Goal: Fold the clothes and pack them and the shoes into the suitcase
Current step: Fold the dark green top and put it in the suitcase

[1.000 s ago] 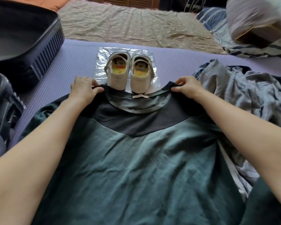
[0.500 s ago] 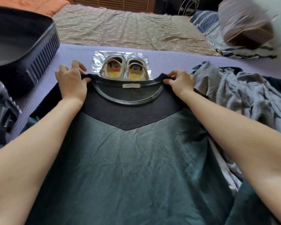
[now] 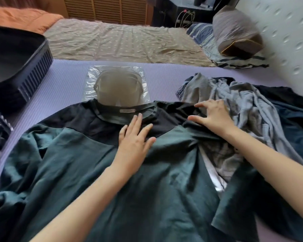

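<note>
A dark green T-shirt (image 3: 98,172) with a black yoke lies spread face up on the purple mat (image 3: 63,84). My left hand (image 3: 135,138) presses flat on it just below the collar, fingers straight. My right hand (image 3: 213,116) rests on the shirt's right shoulder with fingers spread. A pair of small white shoes (image 3: 118,88) stands blurred on a clear plastic sheet just beyond the collar. The open dark suitcase (image 3: 30,74) sits at the far left.
A heap of grey and dark blue clothes (image 3: 243,105) lies to the right, partly under the shirt. Beyond the mat is a beige sheet (image 3: 122,42), a striped blanket and a pillow (image 3: 234,32). A white wall runs along the right.
Both hands let go of the shirt's shoulders. The shirt now lies down on the mat. My left hand moved to the chest below the collar; my right hand spread flat on the right shoulder.
</note>
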{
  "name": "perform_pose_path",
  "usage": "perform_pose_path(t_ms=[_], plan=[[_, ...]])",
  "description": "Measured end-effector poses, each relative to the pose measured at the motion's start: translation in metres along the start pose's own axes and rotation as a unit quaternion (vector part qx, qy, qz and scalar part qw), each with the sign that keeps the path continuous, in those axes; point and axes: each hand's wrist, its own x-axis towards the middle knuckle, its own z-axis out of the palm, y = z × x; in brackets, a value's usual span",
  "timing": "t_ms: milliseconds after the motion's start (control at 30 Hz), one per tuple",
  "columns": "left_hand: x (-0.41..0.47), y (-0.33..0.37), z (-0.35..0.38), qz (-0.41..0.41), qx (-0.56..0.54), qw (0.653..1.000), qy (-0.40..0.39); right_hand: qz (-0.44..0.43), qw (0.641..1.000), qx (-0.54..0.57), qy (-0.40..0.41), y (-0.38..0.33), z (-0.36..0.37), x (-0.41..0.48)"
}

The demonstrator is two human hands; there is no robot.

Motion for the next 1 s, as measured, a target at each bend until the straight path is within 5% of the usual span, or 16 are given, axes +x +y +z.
perform_pose_path(t_ms=[267, 700, 900, 1000], plan=[[0.003, 0.055, 0.051, 0.017, 0.109, 0.966, -0.236, 0.085, 0.994, -0.032, 0.066, 0.030, -0.019, -0.028], [0.008, 0.060, 0.046, -0.036, 0.101, 0.974, -0.199, 0.098, 0.992, -0.046, 0.061, 0.039, -0.030, -0.067], [-0.061, 0.095, 0.044, 0.095, 0.076, 0.992, -0.039, 0.137, 0.984, -0.013, 0.112, 0.045, -0.038, -0.157], [-0.071, 0.110, 0.045, 0.143, 0.045, 0.989, -0.019, 0.167, 0.976, -0.022, 0.139, 0.048, -0.030, -0.182]])
